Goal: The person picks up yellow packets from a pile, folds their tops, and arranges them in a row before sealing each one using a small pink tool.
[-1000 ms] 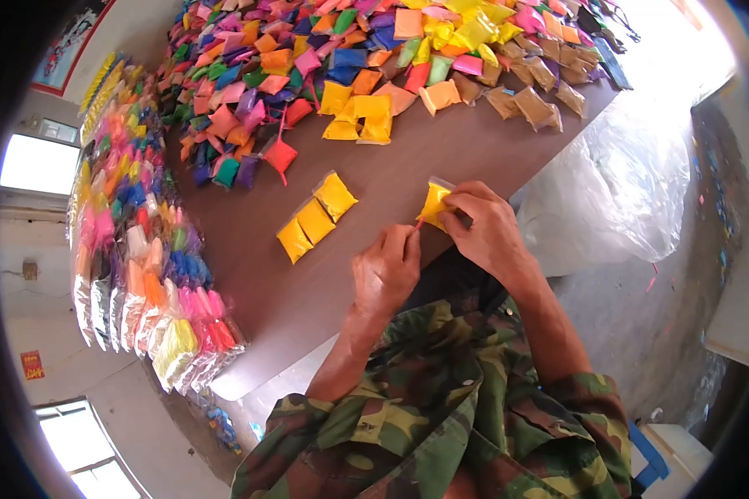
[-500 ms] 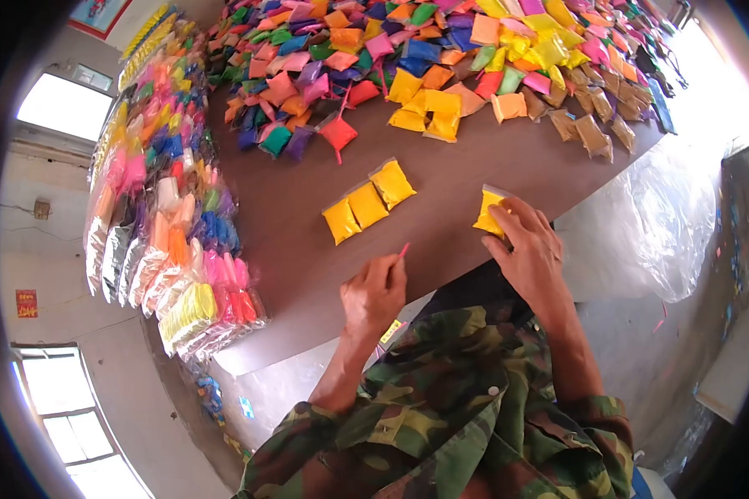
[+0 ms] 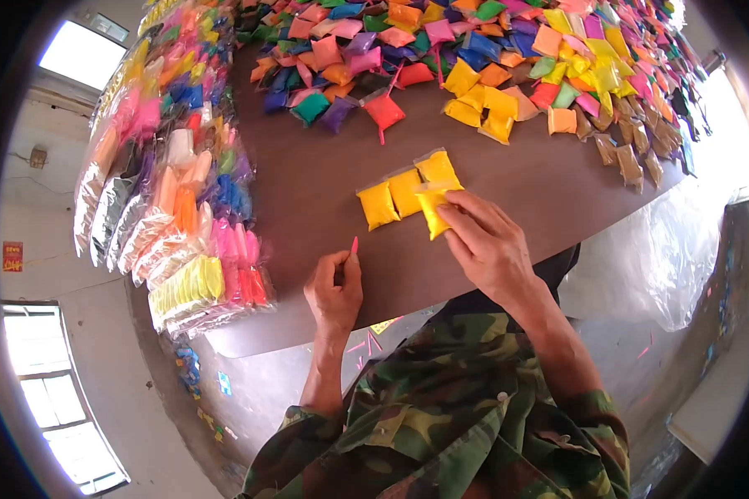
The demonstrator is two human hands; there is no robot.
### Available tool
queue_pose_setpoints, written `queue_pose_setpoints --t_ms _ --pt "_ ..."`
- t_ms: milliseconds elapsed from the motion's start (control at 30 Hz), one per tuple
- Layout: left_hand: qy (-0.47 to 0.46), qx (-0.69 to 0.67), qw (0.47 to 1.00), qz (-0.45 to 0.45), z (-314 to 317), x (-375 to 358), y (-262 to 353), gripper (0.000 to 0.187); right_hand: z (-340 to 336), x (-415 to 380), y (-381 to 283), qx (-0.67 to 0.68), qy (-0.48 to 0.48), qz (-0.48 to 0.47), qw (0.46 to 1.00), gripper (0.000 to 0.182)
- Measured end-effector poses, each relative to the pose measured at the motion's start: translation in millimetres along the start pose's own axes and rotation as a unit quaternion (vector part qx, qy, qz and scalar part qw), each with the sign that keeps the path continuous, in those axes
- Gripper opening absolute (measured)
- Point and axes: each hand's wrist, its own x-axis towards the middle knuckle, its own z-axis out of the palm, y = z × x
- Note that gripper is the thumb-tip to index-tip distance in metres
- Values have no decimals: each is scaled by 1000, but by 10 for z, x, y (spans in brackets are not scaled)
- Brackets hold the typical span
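My right hand pinches a small clear packet with yellow filling between thumb and fingers, above the brown table. Just behind it, a row of three similar yellow packets lies side by side on the tabletop, and the held packet partly overlaps the right one in view. Near the table's front edge, my left hand is closed, with a thin pink strip poking up at the thumb. The rest of that strip is hidden in the fingers.
A large heap of coloured packets covers the far side of the brown table. Bagged bundles of packets are stacked along the left edge. Clear plastic sheeting hangs at the right. A red packet with a pink strip lies before the heap.
My right hand has lifted the yellow packet and carried it left to the row of three. My left hand stays closed on the pink strip. The camera view has shifted.
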Motion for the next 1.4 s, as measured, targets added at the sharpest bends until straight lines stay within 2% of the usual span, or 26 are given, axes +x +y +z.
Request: queue_pose_setpoints --t_ms 433,700,900,1200,1400 --pt "-18 -50 993 -108 -57 42 29 18 616 352 -85 15 -45 -75 996 36" --pt "-21 -58 991 -116 -55 58 58 17 839 316 -57 -9 -75 -75 994 37" --pt "-22 -64 990 -123 -46 47 52 14 881 269 -75 -32 -43 -80 995 39" --pt "-32 -50 993 -105 -68 58 56 10 919 149 -64 -65 -58 -82 993 46" --pt "-27 -49 993 -102 -54 49 42 13 757 206 -141 -61 -83 -43 994 49"
